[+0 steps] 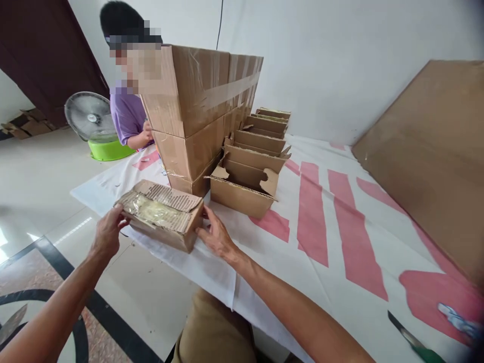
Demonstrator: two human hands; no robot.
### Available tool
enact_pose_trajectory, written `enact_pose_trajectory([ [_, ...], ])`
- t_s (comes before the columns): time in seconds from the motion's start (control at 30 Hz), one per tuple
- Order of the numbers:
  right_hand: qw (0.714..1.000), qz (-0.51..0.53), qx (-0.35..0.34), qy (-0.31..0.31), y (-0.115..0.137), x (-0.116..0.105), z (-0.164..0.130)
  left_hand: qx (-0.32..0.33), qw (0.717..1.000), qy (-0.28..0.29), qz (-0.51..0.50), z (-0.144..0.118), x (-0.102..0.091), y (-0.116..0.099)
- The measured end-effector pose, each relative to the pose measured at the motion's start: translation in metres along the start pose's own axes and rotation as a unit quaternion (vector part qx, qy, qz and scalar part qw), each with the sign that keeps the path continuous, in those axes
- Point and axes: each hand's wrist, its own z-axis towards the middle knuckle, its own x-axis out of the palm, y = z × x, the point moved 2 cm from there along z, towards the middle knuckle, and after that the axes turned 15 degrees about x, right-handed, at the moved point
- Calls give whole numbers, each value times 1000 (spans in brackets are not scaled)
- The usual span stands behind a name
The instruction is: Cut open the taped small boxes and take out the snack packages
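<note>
A closed cardboard box point(166, 224) with clear tape over its top lies near the table's front left edge, between my hands. My left hand point(108, 229) grips its left end, fingers curled against the side. At the opposite end, my right hand point(217, 234) presses thumb and fingers on the box's right side. Just behind my right hand stands an open cardboard box point(242, 194) with its flaps up. A tall stack of taped cardboard boxes point(200, 96) rises behind the held box.
More open boxes point(260, 143) line up toward the wall. A large cardboard sheet point(427, 151) leans at right. A green-handled knife point(414, 343) lies at the table's lower right. Left of the stack are a person in a purple shirt point(123, 113) and a fan point(91, 118).
</note>
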Motion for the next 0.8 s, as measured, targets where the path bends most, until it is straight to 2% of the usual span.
enact_pose_trajectory([
  [0.1, 999, 36, 29, -1, -10, -39, -42, -3, 998, 62, -11, -49, 7, -10],
  [0.2, 997, 53, 53, -29, -22, -83, -87, -11, 990, 139, -16, -94, 28, -29],
  [0.3, 991, 73, 82, -78, -36, -128, -135, -19, 973, 230, -12, -133, 63, -55],
  [0.43, 972, 140, 114, -150, -52, -180, -193, -18, 944, 329, -28, -180, 123, -91],
  [0.53, 950, 185, 144, -206, -62, -208, -227, -14, 933, 358, -47, -212, 164, -108],
  [0.6, 936, 198, 148, -249, -70, -221, -244, -11, 930, 363, -49, -231, 182, -114],
  [0.7, 924, 204, 148, -287, -82, -235, -261, -2, 930, 366, -40, -251, 196, -117],
  [0.8, 902, 190, 175, -345, -85, -245, -276, 3, 932, 361, -31, -258, 198, -117],
])
